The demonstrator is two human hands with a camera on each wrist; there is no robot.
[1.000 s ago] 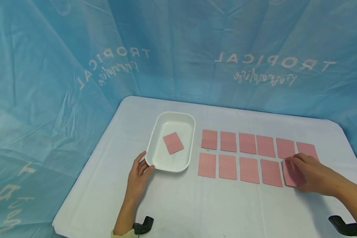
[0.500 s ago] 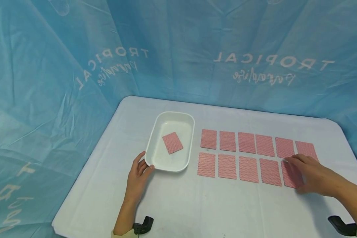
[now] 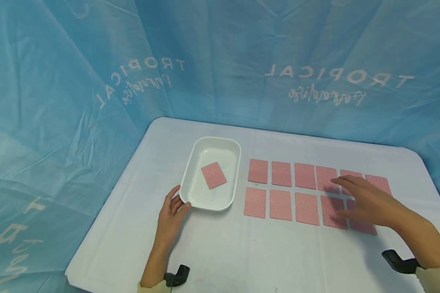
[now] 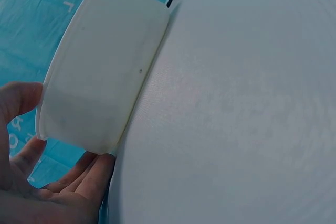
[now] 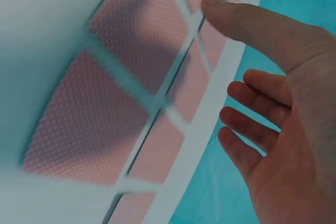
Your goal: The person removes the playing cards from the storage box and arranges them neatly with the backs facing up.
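A white rectangular tray (image 3: 210,202) stands on the left half of the table with one red-backed playing card (image 3: 214,176) lying in it. My left hand (image 3: 170,221) grips the near left corner of the tray; in the left wrist view its thumb is at the rim and fingertips touch the lower wall (image 4: 105,77). To the right, red-backed cards lie face down in two rows. My right hand (image 3: 370,201) hovers over the right end of these rows, fingers spread and holding nothing, partly hiding the last near-row card (image 3: 364,228). Its shadow falls on the neighbouring card (image 3: 330,203).
The near row begins with a card (image 3: 255,202) just right of the tray, the far row with another card (image 3: 258,171) behind it. A white cloth covers the table (image 3: 271,260). Blue printed curtains (image 3: 227,73) hang along the back and left edges.
My right hand has let go of the last near-row card, lifted and shifted left, its fingers now spread. That card lies in its row. The left hand and tray have stayed put.
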